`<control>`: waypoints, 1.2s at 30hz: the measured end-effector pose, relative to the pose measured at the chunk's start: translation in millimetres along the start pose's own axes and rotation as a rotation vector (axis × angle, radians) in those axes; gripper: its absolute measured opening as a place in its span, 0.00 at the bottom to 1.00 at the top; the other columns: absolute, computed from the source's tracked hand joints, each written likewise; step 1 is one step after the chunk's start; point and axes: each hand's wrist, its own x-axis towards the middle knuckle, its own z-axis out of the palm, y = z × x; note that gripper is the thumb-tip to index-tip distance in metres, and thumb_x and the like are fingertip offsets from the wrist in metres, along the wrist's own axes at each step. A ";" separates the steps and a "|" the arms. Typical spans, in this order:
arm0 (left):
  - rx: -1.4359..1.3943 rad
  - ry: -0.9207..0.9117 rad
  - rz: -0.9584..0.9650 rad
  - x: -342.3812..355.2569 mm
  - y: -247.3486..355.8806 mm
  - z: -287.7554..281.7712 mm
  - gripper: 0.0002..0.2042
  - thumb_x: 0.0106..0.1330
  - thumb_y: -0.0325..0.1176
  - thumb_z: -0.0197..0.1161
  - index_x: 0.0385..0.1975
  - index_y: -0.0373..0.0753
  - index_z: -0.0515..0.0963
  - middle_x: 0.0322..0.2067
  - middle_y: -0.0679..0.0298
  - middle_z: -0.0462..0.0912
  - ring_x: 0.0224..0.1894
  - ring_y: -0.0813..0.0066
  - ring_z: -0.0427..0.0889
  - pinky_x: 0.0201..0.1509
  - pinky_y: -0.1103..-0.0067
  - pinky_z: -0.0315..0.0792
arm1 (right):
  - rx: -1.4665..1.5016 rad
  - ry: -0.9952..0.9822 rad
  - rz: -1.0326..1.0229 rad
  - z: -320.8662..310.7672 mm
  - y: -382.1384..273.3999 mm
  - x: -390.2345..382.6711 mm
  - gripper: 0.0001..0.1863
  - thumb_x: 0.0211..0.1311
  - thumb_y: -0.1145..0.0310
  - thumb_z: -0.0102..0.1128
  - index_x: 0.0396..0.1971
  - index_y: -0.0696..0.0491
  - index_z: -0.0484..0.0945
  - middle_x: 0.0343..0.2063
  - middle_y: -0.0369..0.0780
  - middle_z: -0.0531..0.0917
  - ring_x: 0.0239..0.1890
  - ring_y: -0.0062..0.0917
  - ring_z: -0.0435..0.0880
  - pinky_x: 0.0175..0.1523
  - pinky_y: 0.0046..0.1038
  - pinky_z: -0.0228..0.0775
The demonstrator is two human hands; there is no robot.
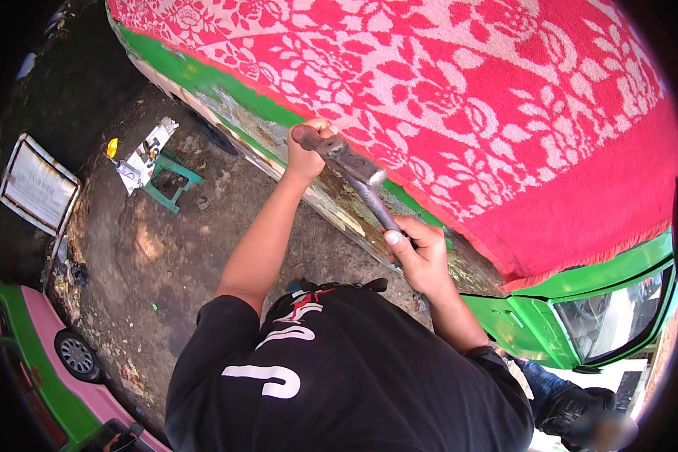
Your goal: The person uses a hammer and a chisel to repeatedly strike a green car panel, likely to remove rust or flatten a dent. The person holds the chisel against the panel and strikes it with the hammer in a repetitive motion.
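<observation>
Facing a red patterned cloth over a green vehicle, with ground extending leftward to a stool; gripping a hammer near the vehicle's edge with right hand fingers, obscuring left hand fingers beyond telling.

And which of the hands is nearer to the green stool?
Left. The left hand is to the right of the green stool in the picture; the right hand, on the hammer, is farther right and lower.
</observation>
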 end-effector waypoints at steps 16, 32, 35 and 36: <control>-0.012 -0.010 -0.090 -0.3 3.8 12.8 0.13 0.63 0.28 0.63 0.17 0.38 0.69 0.19 0.75 0.71 0.24 0.87 0.68 0.29 0.79 0.64 | -0.073 0.089 -0.291 -5.8 -4.0 7.4 0.14 0.68 0.63 0.58 0.35 0.61 0.79 0.17 0.34 0.77 0.19 0.14 0.75 0.25 0.20 0.66; -0.161 0.077 0.053 -21.9 -13.2 -9.4 0.18 0.63 0.24 0.57 0.13 0.37 0.58 0.14 0.70 0.63 0.19 0.82 0.59 0.24 0.77 0.56 | 0.324 0.177 -0.102 -28.9 34.6 7.2 0.13 0.70 0.64 0.56 0.37 0.62 0.77 0.20 0.36 0.76 0.19 0.17 0.73 0.24 0.20 0.66; -0.195 0.092 0.126 -24.7 -11.1 -10.7 0.17 0.62 0.23 0.57 0.13 0.36 0.58 0.14 0.68 0.63 0.19 0.81 0.60 0.25 0.77 0.56 | 0.304 0.158 -0.040 -30.2 45.8 2.4 0.15 0.71 0.62 0.53 0.38 0.61 0.75 0.21 0.39 0.75 0.18 0.19 0.74 0.23 0.21 0.67; -0.205 0.099 0.146 -25.4 -11.3 -10.6 0.17 0.62 0.23 0.56 0.14 0.36 0.58 0.15 0.68 0.63 0.19 0.80 0.60 0.25 0.77 0.56 | 0.306 0.161 -0.031 -29.5 50.2 1.3 0.15 0.71 0.62 0.53 0.37 0.61 0.75 0.21 0.39 0.75 0.18 0.19 0.74 0.22 0.21 0.67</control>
